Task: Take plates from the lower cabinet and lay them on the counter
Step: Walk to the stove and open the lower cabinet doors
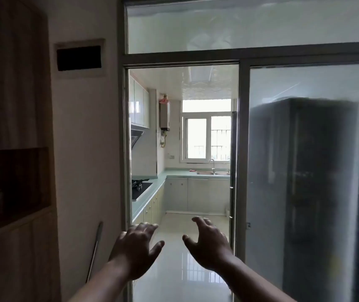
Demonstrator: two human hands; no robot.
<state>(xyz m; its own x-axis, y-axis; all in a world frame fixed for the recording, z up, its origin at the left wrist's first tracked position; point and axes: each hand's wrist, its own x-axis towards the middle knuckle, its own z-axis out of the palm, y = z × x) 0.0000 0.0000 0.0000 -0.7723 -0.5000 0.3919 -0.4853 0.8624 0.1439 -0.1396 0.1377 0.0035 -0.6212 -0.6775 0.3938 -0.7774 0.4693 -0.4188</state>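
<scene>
Low centre, left hand (137, 247) and right hand (209, 243) reach forward, fingers spread, holding nothing; presumably because the pale-doored lower cabinet (176, 197) under the mint-green counter (161, 178) lies well ahead, mid-frame.

The empty left hand (136, 247) and right hand (209, 243) reach forward, palms down and fingers spread, before a grey-framed sliding-glass doorway (242, 149), beyond which a pale green L-shaped counter (180, 174) carries a black gas hob (141, 187) and a steel sink (211, 173) above pale lower cabinet doors (196, 195), seemingly all closed.
</scene>
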